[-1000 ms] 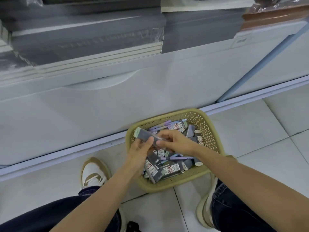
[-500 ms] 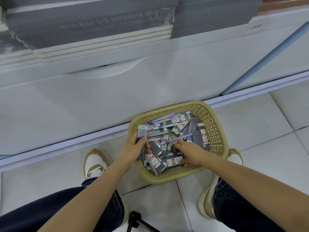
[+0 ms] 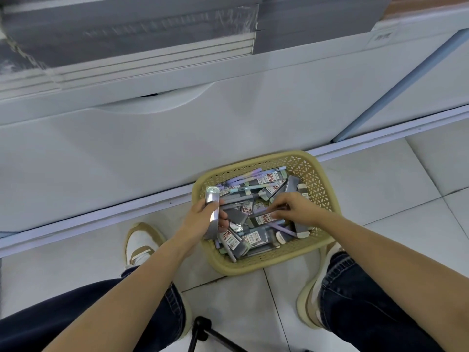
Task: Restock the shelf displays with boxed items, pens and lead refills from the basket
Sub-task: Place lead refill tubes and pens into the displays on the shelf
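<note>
Left hand (image 3: 200,221) fingers curl round a grey boxed item (image 3: 212,212) above the basket (image 3: 253,266) rim, while right hand (image 3: 298,209) fingertips pinch a thin pen (image 3: 265,212) hemmed in by piled lead-refill packs (image 3: 236,246) beneath them.

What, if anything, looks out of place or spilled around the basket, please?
Nothing lies spilled on the floor around the basket. Inside, boxes and pens lie jumbled at crossing angles. The only oddity is a black tripod standing between the person's legs.
</note>
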A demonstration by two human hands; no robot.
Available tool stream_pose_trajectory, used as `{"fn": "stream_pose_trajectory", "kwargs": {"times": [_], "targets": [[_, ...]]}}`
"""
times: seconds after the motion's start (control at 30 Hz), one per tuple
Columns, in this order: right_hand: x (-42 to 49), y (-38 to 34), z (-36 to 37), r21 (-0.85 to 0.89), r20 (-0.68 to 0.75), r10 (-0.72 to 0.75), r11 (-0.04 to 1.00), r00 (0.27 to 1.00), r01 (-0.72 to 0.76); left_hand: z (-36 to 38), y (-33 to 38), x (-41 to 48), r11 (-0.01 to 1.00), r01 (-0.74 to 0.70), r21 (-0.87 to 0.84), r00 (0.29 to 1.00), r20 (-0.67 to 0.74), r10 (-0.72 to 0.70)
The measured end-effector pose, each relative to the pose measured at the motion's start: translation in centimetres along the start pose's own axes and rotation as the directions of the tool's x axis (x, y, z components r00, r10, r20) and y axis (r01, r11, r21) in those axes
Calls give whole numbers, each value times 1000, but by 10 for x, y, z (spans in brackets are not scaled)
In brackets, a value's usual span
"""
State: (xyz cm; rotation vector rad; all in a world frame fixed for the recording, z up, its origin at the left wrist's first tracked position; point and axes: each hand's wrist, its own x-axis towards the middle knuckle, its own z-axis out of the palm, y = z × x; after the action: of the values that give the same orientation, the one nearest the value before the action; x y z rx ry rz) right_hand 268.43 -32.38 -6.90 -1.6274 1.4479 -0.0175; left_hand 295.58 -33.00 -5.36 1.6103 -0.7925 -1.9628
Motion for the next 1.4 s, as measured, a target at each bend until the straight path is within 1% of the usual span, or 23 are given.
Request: {"fn": "stream_pose_trajectory", "kwargs": {"times": [0.07, 0.13, 0.17, 0.23, 0.27, 0.33, 0.4, 0.5, 0.6, 0.7, 0.77, 0.83, 0.87, 0.9, 0.93, 1.0, 1.07, 1.1, 1.17, 1.2, 1.23, 1.3, 1.4], "targets": [[-1, -5, -10, 138, 62, 40, 989, 997, -48, 0, 0, -2, 999, 41, -32, 998, 40, -40], [-2, -10, -19, 298, 113, 65, 950, 992, -96, 1, 1, -5, 999, 35, -38, 996, 85, -32], [-3, -13, -22, 400, 116, 72, 909, 991, -112, 1, 2, -6, 998, 31, -49, 995, 101, -26], [-1, -24, -26, 616, 97, 68, 779, 993, -113, 2, 6, -7, 994, 47, -100, 994, 107, -36], [1, -31, -25, 688, 74, 65, 719, 995, -98, 3, 7, -7, 991, 58, -124, 994, 101, -45], [7, -45, -18, 743, 23, 57, 667, 998, -55, 4, 10, -9, 988, 63, -140, 995, 81, -52], [11, -57, -7, 750, -16, 46, 662, 999, -18, 7, 11, -9, 988, 44, -148, 998, 45, -38], [12, -62, 2, 792, -60, 61, 611, 996, 11, 8, 9, -8, 986, -22, -163, 997, -78, 10], [11, -64, 9, 837, -23, 62, 547, 998, -15, 7, 9, -9, 986, -84, -141, 990, -124, 66], [13, -72, 23, 811, 14, 39, 584, 999, -34, 12, 12, -11, 981, -43, -188, 995, -99, 25], [15, -78, 31, 781, -23, 76, 624, 997, -29, 15, 16, -11, 967, 11, -254, 998, -54, -25], [17, -84, 35, 733, -66, 89, 680, 994, -12, 14, 18, -12, 958, 17, -288, 1000, 18, -13], [19, -87, 37, 685, -85, 61, 728, 995, 14, 13, 17, -12, 962, 0, -273, 999, 39, 11], [20, -91, 39, 624, -98, 13, 780, 995, 51, 12, 15, -13, 969, -24, -247, 999, 29, 32], [21, -94, 41, 572, -104, -39, 815, 994, 92, 11, 12, -12, 976, -46, -211, 999, -20, 43], [22, -98, 44, 546, -111, -79, 828, 991, 127, 6, 10, -9, 981, -86, -175, 988, -144, 61], [21, -92, 48, 549, -138, 7, 833, 990, 71, -5, 9, -7, 978, -126, -165, 980, -176, 97], [20, -87, 50, 502, -132, 71, 865, 989, 4, -12, 10, -6, 978, -134, -161, 979, -173, 106], [16, -76, 62, 264, -37, 187, 949, 982, -171, -23, 10, -7, 980, -125, -152, 980, -171, 99], [14, -73, 70, 128, 28, 232, 964, 972, -234, -26, 8, -7, 983, -119, -137, 981, -168, 95], [12, -71, 79, 39, 80, 256, 965, 963, -259, -27, 7, -8, 986, -114, -120, 982, -165, 94], [12, -68, 91, 25, 112, 257, 965, 960, -261, -26, 5, -7, 989, -111, -95, 982, -163, 94], [16, -60, 78, 118, 105, 247, 959, 963, -259, -25, 6, -5, 993, -105, -45, 981, -171, 96]]}}
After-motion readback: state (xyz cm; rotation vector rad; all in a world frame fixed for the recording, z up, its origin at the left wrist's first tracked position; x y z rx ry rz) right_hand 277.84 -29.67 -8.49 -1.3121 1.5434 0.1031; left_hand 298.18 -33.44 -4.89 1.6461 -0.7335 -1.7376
